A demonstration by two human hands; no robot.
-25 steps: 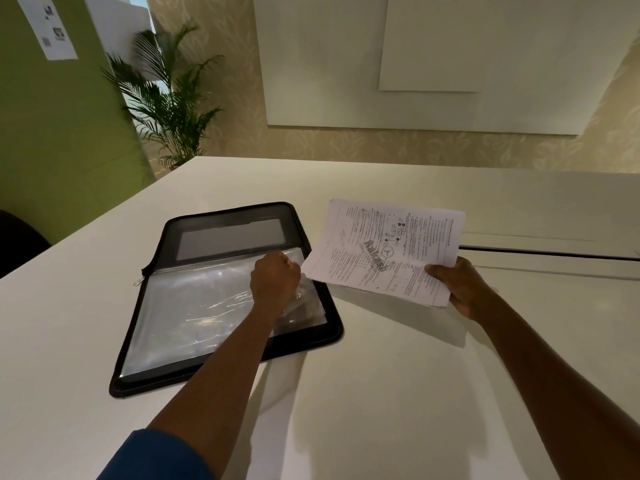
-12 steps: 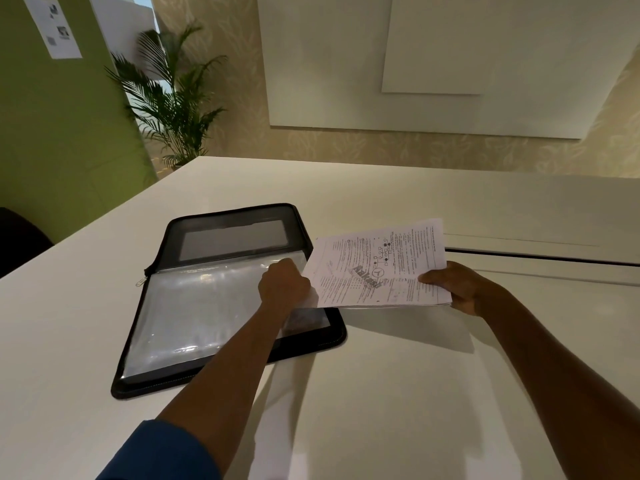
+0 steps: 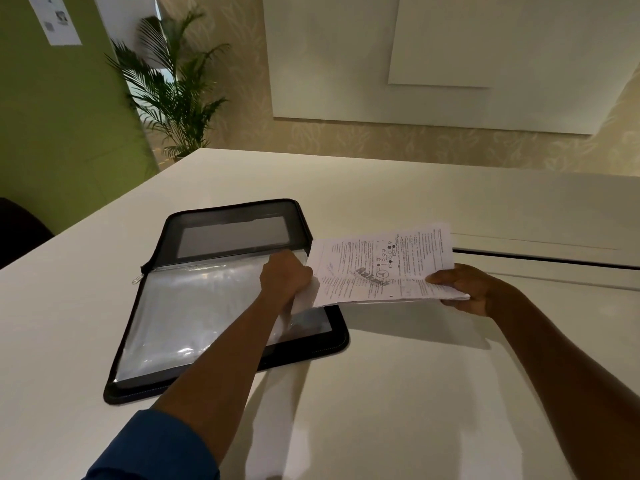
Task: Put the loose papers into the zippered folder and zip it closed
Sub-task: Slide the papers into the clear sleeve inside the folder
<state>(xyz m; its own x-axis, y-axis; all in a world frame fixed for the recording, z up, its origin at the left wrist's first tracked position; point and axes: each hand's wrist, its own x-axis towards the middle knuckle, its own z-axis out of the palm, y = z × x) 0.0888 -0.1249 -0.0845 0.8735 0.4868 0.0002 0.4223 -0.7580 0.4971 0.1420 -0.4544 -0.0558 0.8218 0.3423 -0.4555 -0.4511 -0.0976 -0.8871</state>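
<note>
**Clear plastic held open for the sheets**

Clear plastic covered the black zippered folder (image 3: 221,306), which lay open on the white table (image 3: 415,393), its zipper pull (image 3: 136,279) at the left edge. The left hand (image 3: 285,280) gripped the sleeve's right edge, fingers curled round it. The printed papers (image 3: 381,268) hovered just beside, pinched by the right hand (image 3: 465,289). Sliding them in flat, leading edge under the lifted plastic, looked wisest.

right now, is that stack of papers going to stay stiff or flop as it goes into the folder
Likely floppy: the papers are thin sheets that the right hand holds by one edge. The left hand grips the clear sleeve, which probably bends easily too.
</note>
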